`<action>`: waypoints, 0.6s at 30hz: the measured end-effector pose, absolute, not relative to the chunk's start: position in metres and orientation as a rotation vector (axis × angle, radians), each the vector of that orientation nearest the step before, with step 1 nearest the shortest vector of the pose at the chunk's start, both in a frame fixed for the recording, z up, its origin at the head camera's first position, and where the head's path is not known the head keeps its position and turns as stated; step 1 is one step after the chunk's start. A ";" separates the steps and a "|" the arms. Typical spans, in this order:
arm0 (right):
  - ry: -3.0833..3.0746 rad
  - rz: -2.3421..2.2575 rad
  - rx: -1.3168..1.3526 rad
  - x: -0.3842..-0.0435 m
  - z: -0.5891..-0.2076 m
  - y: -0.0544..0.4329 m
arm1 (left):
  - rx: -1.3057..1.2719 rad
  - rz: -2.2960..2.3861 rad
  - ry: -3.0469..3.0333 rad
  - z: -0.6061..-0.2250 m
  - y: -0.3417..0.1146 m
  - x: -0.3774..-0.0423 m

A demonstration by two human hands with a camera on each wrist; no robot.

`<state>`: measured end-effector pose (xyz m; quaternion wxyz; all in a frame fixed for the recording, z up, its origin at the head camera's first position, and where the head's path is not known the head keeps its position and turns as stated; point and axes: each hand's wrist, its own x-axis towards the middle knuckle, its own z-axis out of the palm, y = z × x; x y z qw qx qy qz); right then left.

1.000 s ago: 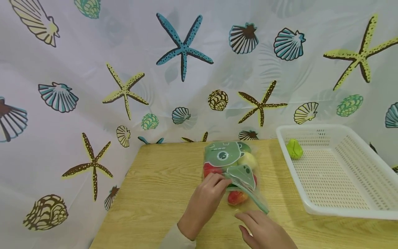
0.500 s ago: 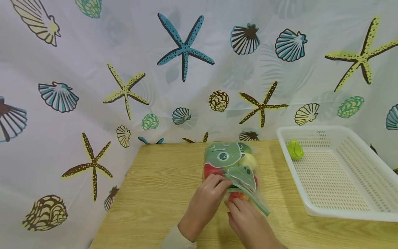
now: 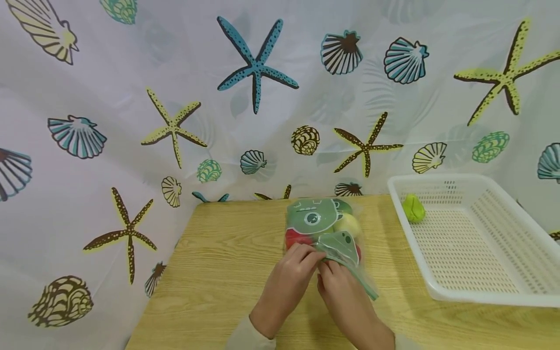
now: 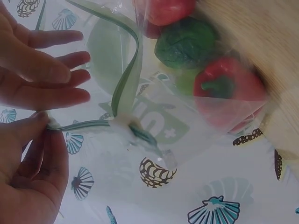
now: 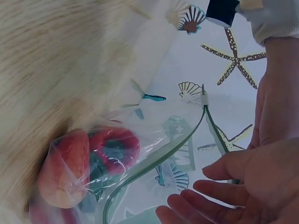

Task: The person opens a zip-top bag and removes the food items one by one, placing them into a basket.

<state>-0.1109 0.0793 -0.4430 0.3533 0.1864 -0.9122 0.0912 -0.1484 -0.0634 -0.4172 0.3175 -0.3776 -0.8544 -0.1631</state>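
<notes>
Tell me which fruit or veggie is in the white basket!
The bright green one, near the left side of the basket. It's the only one there; others, like the red pepper, show inside the clear bag.

We see a plain cream left sleeve [image 3: 251,336] and a matching right sleeve [image 3: 404,342] at the near edge; our left hand [image 3: 290,273] and right hand [image 3: 344,290] are bare; a dark, blocky piece [image 5: 220,12] shows beside a cuff [image 5: 276,24].
</notes>
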 end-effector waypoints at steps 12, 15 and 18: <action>-2.332 0.164 0.339 -0.134 -0.454 0.073 | -0.992 -0.461 -2.229 -0.417 -0.063 -0.151; -2.295 0.018 0.319 -0.141 -0.459 0.073 | -0.993 -0.457 -2.228 -0.418 -0.064 -0.151; -2.238 -0.143 0.283 -0.149 -0.464 0.072 | -0.995 -0.461 -2.225 -0.418 -0.064 -0.151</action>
